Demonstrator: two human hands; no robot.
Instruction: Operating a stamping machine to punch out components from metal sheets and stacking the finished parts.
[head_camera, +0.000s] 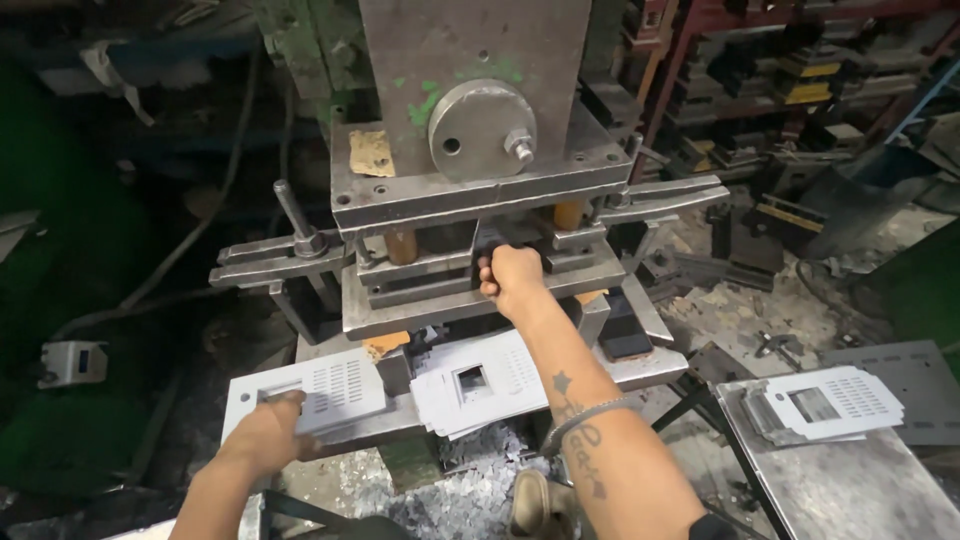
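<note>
the right hand is reaching into the gap of the stamping press, between the upper die block and the lower die plate. its fingers are curling closed inside that gap, but what they are pinching is hidden by the knuckles and the shadow, so i cannot tell. a thin bracelet is sitting around that forearm.

the left hand is resting at the front left edge of the press bed, fingers pressed down and closing on a perforated sheet metal blank, light grey with a grid of small holes and a rectangular cutout near its left end. the blank is lying flat on the left end of the bed.

a loose stack of stamped plates is lying at the front middle of the bed, just beside the blank, each with a square window. below the bed's front edge, metal scrap is piling up on the floor.

on the metal side table at the lower right, another stack of finished plates is lying near its back left corner, well apart from both hands.
</note>
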